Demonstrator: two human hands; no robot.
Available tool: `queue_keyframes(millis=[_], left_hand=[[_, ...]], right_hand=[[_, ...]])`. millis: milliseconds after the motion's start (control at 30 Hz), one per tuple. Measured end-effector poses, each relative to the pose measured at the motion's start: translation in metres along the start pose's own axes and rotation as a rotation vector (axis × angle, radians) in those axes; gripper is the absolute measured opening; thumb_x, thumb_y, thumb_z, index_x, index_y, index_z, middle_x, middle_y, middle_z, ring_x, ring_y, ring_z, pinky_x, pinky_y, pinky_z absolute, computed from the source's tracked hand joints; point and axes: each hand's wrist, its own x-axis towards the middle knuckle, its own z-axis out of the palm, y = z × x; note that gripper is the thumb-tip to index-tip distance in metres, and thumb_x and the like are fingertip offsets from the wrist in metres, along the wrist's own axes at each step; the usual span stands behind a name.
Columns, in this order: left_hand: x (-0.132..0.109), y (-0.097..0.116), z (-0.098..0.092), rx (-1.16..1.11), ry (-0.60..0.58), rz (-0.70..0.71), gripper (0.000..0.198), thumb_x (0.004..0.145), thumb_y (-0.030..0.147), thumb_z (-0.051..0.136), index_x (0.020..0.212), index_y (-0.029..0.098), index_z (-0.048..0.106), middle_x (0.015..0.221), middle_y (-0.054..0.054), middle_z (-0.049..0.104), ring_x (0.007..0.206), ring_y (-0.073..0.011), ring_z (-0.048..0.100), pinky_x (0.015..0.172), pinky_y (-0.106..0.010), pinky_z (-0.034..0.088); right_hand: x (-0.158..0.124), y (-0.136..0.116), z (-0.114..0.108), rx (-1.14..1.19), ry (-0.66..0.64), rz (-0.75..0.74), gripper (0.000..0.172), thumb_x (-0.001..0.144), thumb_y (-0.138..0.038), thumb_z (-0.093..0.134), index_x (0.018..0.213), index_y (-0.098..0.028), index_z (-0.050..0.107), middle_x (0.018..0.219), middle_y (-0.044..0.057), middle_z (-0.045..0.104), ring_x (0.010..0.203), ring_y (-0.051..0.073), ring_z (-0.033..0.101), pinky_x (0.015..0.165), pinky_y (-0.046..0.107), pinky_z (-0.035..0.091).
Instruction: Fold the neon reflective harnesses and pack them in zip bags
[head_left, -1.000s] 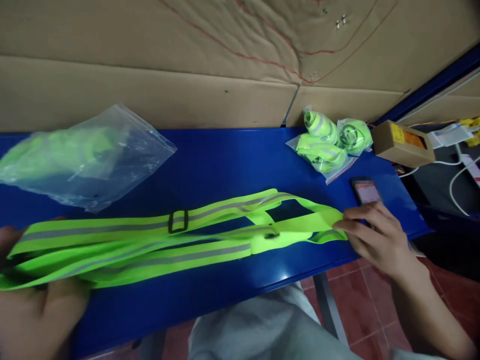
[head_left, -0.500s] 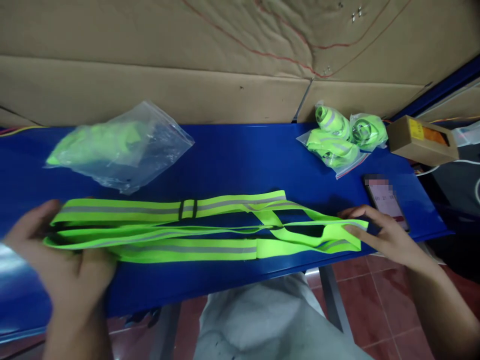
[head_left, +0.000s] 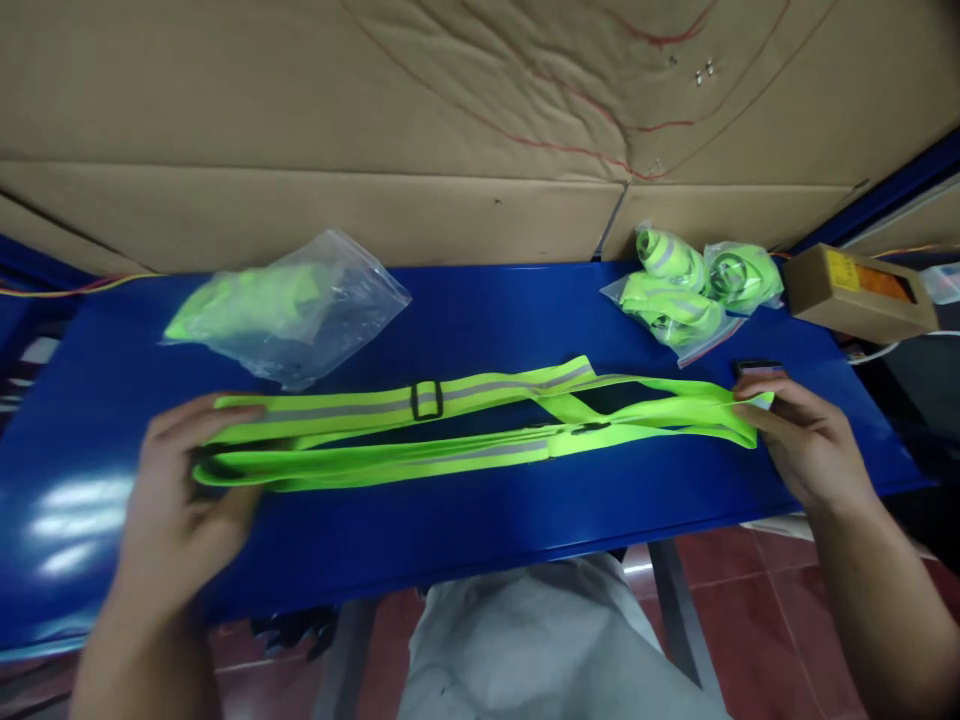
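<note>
Reflective harness [head_left: 491, 388] stretches across the frame's centre, over the blue desk [head_left: 480, 520]. At centre left, the left hand [head_left: 176, 490] holds its looped end with thumb and fingers bent around it; at centre right, the right hand [head_left: 821, 445] pinches the other end. Upper left lies a clear bag [head_left: 292, 315]; upper right, bagged straps [head_left: 671, 300] beside a cardboard box [head_left: 836, 295].

Head view | from wearer's head | forward-down | near: bare left hand [head_left: 174, 500], bare right hand [head_left: 814, 450], glossy blue surface [head_left: 495, 320] | far: tan cardboard panel [head_left: 225, 90]
</note>
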Motion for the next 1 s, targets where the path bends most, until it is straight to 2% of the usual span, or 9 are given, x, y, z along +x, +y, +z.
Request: queue_keyframes(millis=[67, 133, 267, 367, 467, 567, 667, 800, 1000], left_hand=[[-0.003, 0.001, 0.005, -0.029, -0.003, 0.016, 0.054, 0.069, 0.022, 0.078, 0.121, 0.028, 0.067, 0.119, -0.01, 0.067, 0.121, -0.0385, 0.061, 0.104, -0.061, 0.048], [-0.007, 0.0, 0.01, -0.068, 0.009, -0.014, 0.064, 0.071, 0.02, 0.081, 0.132, 0.03, 0.063, 0.127, -0.01, 0.066, 0.12, -0.0322, 0.063, 0.102, -0.051, 0.052], [-0.012, -0.001, 0.016, -0.233, 0.051, -0.09, 0.09, 0.069, 0.024, 0.092, 0.148, 0.033, 0.051, 0.131, -0.007, 0.065, 0.111, -0.0193, 0.067, 0.094, -0.03, 0.055], [-0.011, 0.001, 0.015, -0.352, 0.018, -0.127, 0.096, 0.068, 0.025, 0.095, 0.151, 0.034, 0.047, 0.13, -0.006, 0.065, 0.112, -0.0168, 0.067, 0.093, -0.025, 0.056], [-0.01, 0.003, 0.014, -0.385, -0.002, -0.136, 0.094, 0.069, 0.024, 0.094, 0.15, 0.033, 0.047, 0.13, -0.007, 0.064, 0.113, -0.0176, 0.067, 0.095, -0.027, 0.057], [-0.009, 0.006, 0.01, -0.352, -0.031, -0.164, 0.092, 0.072, 0.023, 0.092, 0.151, 0.032, 0.046, 0.134, -0.008, 0.062, 0.118, -0.02, 0.065, 0.1, -0.031, 0.055], [-0.006, 0.013, 0.002, -0.317, -0.103, -0.251, 0.088, 0.076, 0.026, 0.089, 0.152, 0.029, 0.044, 0.136, -0.01, 0.062, 0.118, -0.0218, 0.065, 0.103, -0.036, 0.054], [-0.001, 0.025, -0.011, -0.197, -0.255, -0.459, 0.074, 0.084, 0.043, 0.079, 0.149, 0.026, 0.048, 0.125, -0.01, 0.067, 0.105, -0.0247, 0.069, 0.09, -0.039, 0.06], [0.0, 0.027, -0.021, -0.137, -0.393, -0.65, 0.072, 0.083, 0.061, 0.071, 0.141, 0.022, 0.056, 0.125, -0.01, 0.071, 0.104, -0.0288, 0.071, 0.087, -0.04, 0.06]], right_hand=[[0.007, 0.008, 0.003, -0.003, 0.039, -0.105, 0.011, 0.078, -0.032, 0.079, 0.083, -0.024, 0.073, 0.104, 0.004, 0.068, 0.104, 0.021, 0.065, 0.086, 0.032, 0.05], [0.012, 0.016, 0.004, -0.16, 0.091, -0.249, 0.007, 0.083, -0.031, 0.075, 0.083, -0.024, 0.073, 0.104, 0.005, 0.069, 0.105, 0.022, 0.066, 0.093, 0.037, 0.05], [0.016, 0.019, 0.003, -0.479, 0.034, -0.44, 0.026, 0.088, -0.038, 0.069, 0.111, -0.025, 0.075, 0.118, 0.013, 0.068, 0.119, 0.031, 0.065, 0.106, 0.049, 0.049], [0.003, -0.002, 0.016, -0.551, 0.103, -0.516, 0.047, 0.091, -0.032, 0.066, 0.138, -0.026, 0.066, 0.136, 0.017, 0.062, 0.135, 0.035, 0.056, 0.115, 0.053, 0.045], [-0.019, -0.038, 0.046, -0.554, 0.153, -0.612, 0.058, 0.092, -0.019, 0.064, 0.148, -0.03, 0.058, 0.145, 0.015, 0.058, 0.141, 0.034, 0.052, 0.119, 0.052, 0.041], [-0.04, -0.075, 0.086, -0.549, -0.135, -0.83, 0.063, 0.095, -0.024, 0.065, 0.156, -0.026, 0.046, 0.148, 0.017, 0.055, 0.141, 0.035, 0.052, 0.116, 0.054, 0.044], [-0.049, -0.104, 0.126, -0.549, -0.414, -1.001, 0.061, 0.098, -0.036, 0.065, 0.152, -0.016, 0.048, 0.153, 0.019, 0.052, 0.145, 0.035, 0.047, 0.118, 0.054, 0.042], [-0.045, -0.118, 0.174, -0.581, -0.547, -1.053, 0.064, 0.103, -0.043, 0.055, 0.154, -0.007, 0.044, 0.16, 0.02, 0.044, 0.151, 0.033, 0.04, 0.123, 0.051, 0.037], [-0.019, -0.113, 0.217, -0.72, -0.63, -0.97, 0.054, 0.11, -0.039, 0.036, 0.155, -0.012, 0.046, 0.151, 0.015, 0.057, 0.141, 0.032, 0.052, 0.12, 0.053, 0.036]])
